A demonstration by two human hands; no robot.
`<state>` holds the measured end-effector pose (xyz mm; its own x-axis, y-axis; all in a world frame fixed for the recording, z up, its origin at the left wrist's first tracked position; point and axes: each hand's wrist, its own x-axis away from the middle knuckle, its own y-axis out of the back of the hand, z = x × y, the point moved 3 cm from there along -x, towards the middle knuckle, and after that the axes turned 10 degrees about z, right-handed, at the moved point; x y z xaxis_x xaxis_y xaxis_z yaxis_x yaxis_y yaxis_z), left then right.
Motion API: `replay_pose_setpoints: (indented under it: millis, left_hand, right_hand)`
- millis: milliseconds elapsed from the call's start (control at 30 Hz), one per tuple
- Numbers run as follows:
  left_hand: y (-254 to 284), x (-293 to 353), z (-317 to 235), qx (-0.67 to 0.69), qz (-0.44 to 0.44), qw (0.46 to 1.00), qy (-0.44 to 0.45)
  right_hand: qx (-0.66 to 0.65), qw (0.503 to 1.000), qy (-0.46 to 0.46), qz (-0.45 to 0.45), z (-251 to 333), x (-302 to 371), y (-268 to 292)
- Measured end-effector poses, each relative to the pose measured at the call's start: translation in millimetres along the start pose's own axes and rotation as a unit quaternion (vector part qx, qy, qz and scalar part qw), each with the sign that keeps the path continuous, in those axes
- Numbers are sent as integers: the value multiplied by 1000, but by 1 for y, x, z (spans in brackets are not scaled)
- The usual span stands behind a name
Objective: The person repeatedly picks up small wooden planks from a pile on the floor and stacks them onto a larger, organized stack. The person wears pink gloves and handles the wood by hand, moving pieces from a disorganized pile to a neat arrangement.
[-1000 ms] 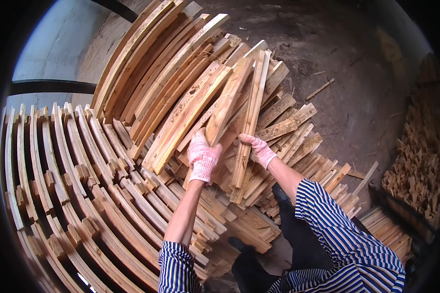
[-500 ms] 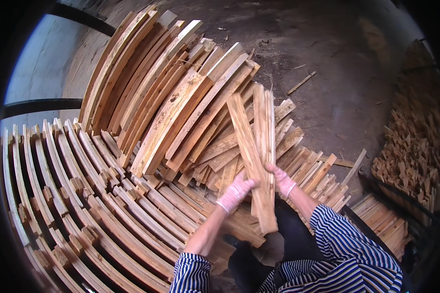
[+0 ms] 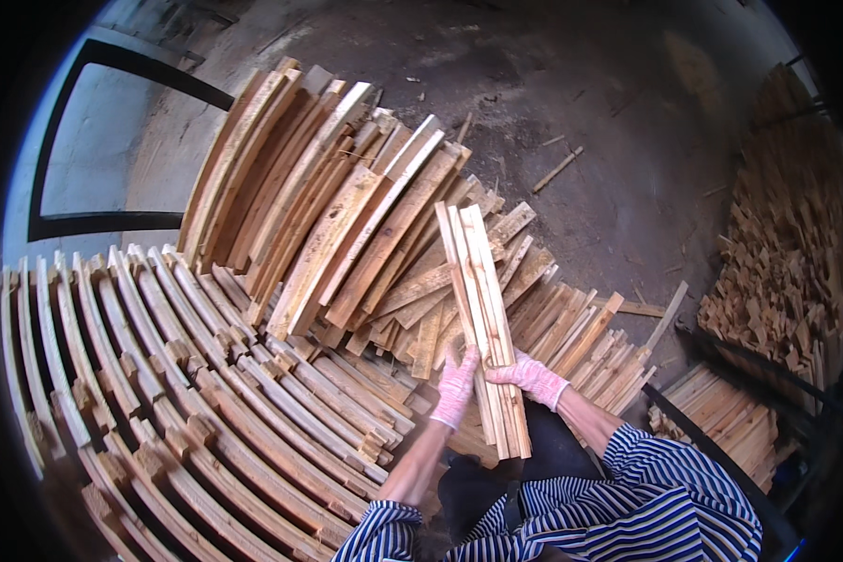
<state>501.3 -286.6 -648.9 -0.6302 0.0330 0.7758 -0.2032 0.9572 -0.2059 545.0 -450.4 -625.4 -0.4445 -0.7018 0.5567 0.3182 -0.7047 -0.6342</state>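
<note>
Between my two hands, above my lap, is a small bundle of narrow wooden boards (image 3: 482, 309), held lengthwise with its far end tilted a little to the left. My left hand (image 3: 456, 384), in a pinkish-white glove, presses against the bundle's left side. On the other side my right hand (image 3: 531, 379), gloved alike, wraps its fingers over the boards. Just beyond the bundle lies a jumbled heap of loose boards (image 3: 421, 290). Shorter boards (image 3: 581, 332) lie side by side at the right of my hands.
Long wooden strips stacked with spacer blocks (image 3: 225, 412) fill the left. Behind them thicker planks (image 3: 328, 215) lean in a row. A big pile of wood pieces (image 3: 768, 300) stands at the far right, near a dark metal frame (image 3: 759, 365). Scraps such as a stick (image 3: 557, 170) lie on the floor.
The boards, one of them fanned out to the left before, now sit together in one bundle with their narrow edges toward me. My right hand has moved slightly down and wrapped farther over them.
</note>
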Motion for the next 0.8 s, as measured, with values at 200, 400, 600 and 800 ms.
replay_pose_setpoints:
  millis: [200, 400, 600, 800]
  left_hand:
    - [-56, 54, -108, 59, 15, 970, -236]
    - [5, 82, -183, 243, 75, 938, -234]
    - [46, 178, -213, 447, 528, 615, -379]
    - [73, 365, -215, -68, 17, 674, -735]
  right_hand:
    - [78, 995, 41, 49, 58, 27, -16]
    - [364, 925, 92, 60, 166, 58, -133]
    - [428, 839, 301, 150, 225, 134, -276]
    - [398, 815, 319, 276, 219, 176, -393]
